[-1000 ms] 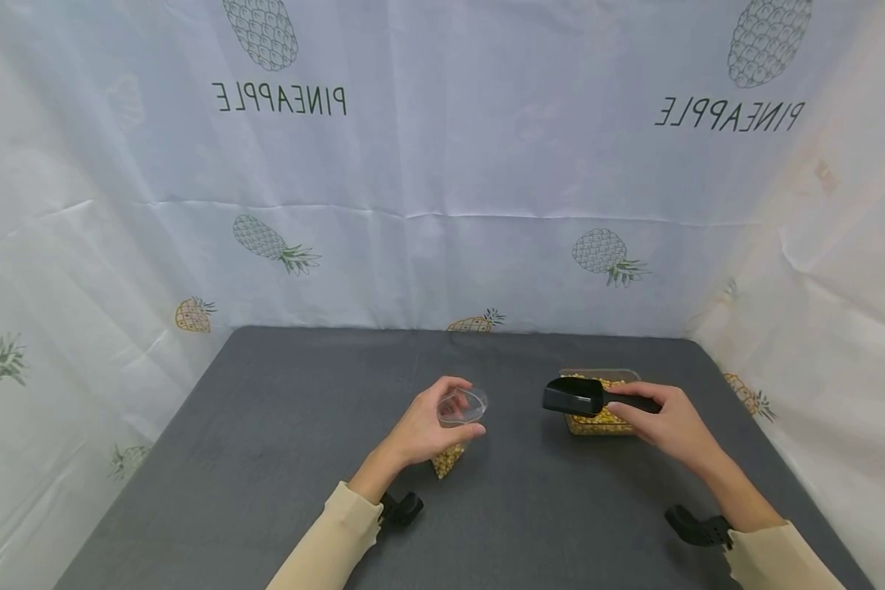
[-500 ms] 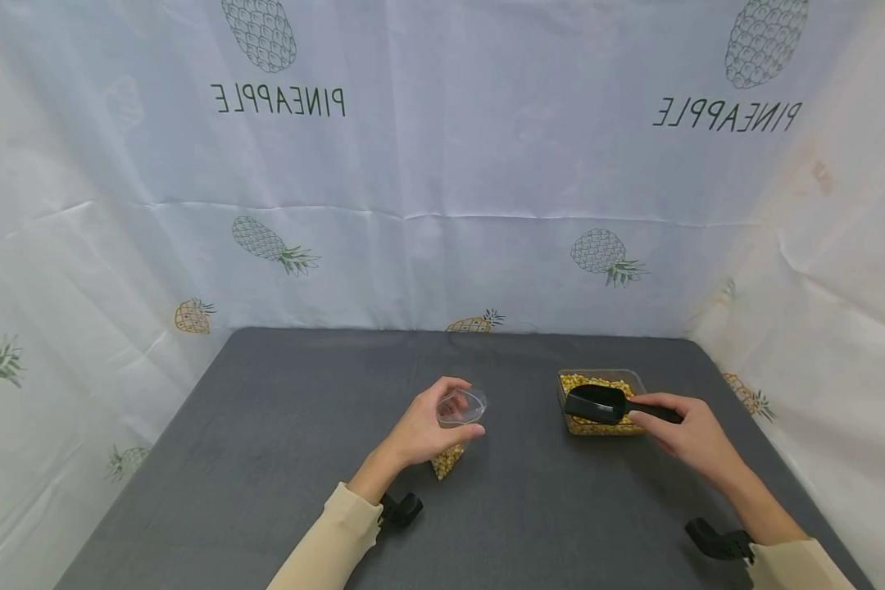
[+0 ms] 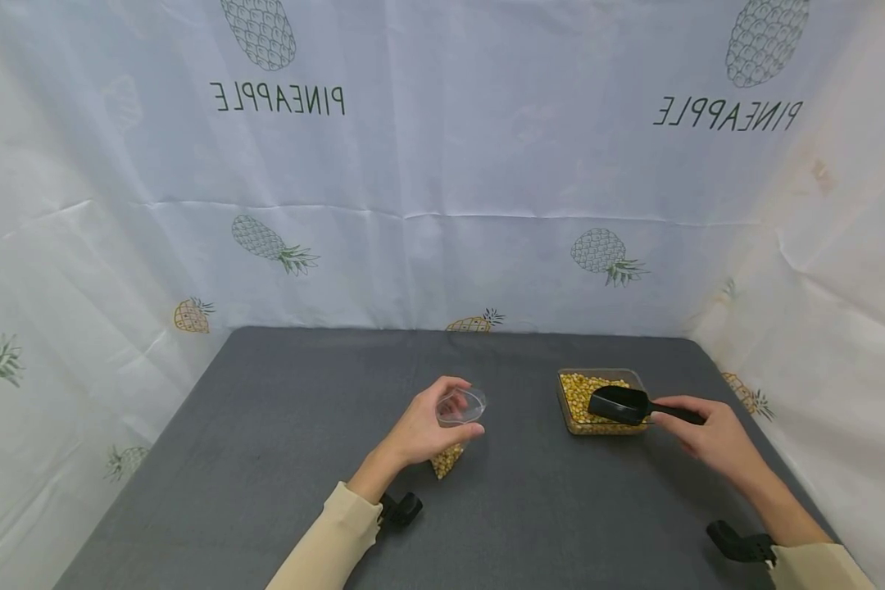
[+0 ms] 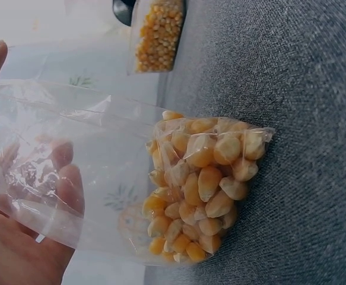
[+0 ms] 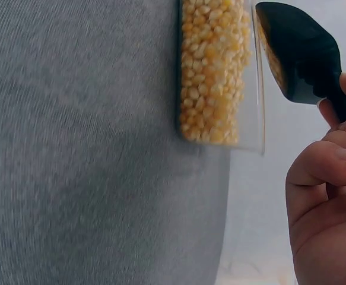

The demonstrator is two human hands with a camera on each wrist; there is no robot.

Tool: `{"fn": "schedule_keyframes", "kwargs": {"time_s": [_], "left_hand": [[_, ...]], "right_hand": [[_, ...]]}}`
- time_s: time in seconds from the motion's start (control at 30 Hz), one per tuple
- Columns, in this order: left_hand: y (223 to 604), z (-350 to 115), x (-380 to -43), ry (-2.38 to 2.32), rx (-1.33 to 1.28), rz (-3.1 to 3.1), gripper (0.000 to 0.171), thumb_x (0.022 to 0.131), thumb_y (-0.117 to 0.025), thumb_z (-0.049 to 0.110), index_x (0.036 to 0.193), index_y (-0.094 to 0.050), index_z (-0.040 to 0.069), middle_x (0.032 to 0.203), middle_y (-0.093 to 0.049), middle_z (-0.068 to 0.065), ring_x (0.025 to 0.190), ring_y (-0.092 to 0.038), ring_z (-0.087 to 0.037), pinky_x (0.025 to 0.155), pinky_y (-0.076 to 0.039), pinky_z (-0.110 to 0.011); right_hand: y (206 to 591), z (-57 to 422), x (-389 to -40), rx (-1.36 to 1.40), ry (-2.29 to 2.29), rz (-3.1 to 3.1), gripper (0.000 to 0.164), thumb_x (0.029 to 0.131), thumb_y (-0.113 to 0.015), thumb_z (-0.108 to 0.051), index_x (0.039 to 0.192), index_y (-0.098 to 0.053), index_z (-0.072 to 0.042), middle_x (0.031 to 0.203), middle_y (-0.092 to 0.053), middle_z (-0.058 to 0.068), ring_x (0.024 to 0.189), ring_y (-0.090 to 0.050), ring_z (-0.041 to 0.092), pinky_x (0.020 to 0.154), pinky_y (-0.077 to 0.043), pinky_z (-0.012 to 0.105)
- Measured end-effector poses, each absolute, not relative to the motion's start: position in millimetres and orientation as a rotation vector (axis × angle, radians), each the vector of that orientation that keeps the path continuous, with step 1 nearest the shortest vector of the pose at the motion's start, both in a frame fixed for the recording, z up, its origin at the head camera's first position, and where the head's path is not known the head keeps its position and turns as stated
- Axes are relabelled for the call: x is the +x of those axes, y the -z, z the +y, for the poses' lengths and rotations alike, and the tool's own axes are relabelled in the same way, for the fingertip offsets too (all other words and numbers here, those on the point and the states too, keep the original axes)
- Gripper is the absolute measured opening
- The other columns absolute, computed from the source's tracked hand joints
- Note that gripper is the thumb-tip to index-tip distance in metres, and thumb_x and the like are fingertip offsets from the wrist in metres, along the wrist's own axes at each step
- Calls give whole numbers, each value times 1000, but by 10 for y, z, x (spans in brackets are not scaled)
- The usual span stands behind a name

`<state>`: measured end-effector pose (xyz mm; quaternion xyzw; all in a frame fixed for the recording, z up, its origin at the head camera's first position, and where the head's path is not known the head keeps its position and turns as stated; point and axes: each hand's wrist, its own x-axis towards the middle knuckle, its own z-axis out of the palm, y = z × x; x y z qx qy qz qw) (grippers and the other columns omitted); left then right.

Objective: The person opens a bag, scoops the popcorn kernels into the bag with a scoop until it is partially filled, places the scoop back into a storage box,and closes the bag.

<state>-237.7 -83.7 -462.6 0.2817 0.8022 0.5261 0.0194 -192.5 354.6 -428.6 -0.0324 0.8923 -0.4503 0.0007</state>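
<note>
My left hand (image 3: 420,428) holds a clear plastic bag (image 4: 110,119) near its mouth, thumb and fingers spread apart around the opening. Corn kernels (image 4: 202,184) fill the bottom of the bag, which is down at the table. On the right, my right hand (image 3: 715,438) grips a black scoop (image 3: 619,405) by its handle. The scoop is above a clear rectangular container (image 5: 253,127) of yellow corn kernels (image 5: 211,77). In the right wrist view the scoop hangs over the container's rim; the inside of its bowl is mostly hidden there.
The dark grey table (image 3: 280,434) bears both the bag and the container. A white curtain (image 3: 428,164) printed with pineapples stands behind the table and along both sides. Each wrist wears a black camera mount (image 3: 741,542).
My right hand has moved the scoop to the right, from the container's left side to over its right half. The left hand and the bag have stayed in place.
</note>
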Motion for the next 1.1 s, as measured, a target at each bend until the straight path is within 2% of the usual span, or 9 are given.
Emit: {"fn": "schedule_keyframes", "kwargs": {"time_s": [0.6,0.8,0.9,1.0,1.1], "left_hand": [[4623,-832,-2372,-1630,872,2497,57,91,-80,31,138,-54,12,106,-61,1,93,-61,-15,84,-54,-35],[4625,-828,-2375,-1632,879,2504,56,91,-80,31,137,-55,13,106,-61,1,93,-61,-15,84,-54,-35],[4627,-827,-2374,-1637,882,2502,56,91,-80,31,137,-55,13,106,-61,1,92,-61,-15,84,-54,-35],[4628,-827,-2372,-1635,883,2504,55,91,-80,30,137,-55,13,106,-61,1,92,-61,-15,84,-54,-34],[4630,-826,-2373,-1629,887,2508,55,91,-80,31,137,-55,14,106,-61,1,92,-61,-15,83,-54,-34]], "right_hand": [[4298,3696,-1988,-52,1297,2842,55,101,-66,-37,137,-58,3,51,-38,-3,44,-39,20,46,-37,37],[4260,3646,-2035,-112,1224,2872,52,102,-65,-35,135,-60,4,50,-36,-5,41,-34,15,43,-37,36],[4247,3608,-2049,-140,1199,2887,49,101,-66,-33,134,-61,4,51,-39,-2,42,-35,14,43,-38,35],[4260,3581,-2060,-165,1138,2924,48,101,-66,-32,132,-63,4,68,-58,8,50,-45,18,48,-41,34],[4292,3566,-2072,-198,1051,2982,43,101,-66,-30,128,-66,3,101,-69,22,77,-63,30,58,-47,35]]}}
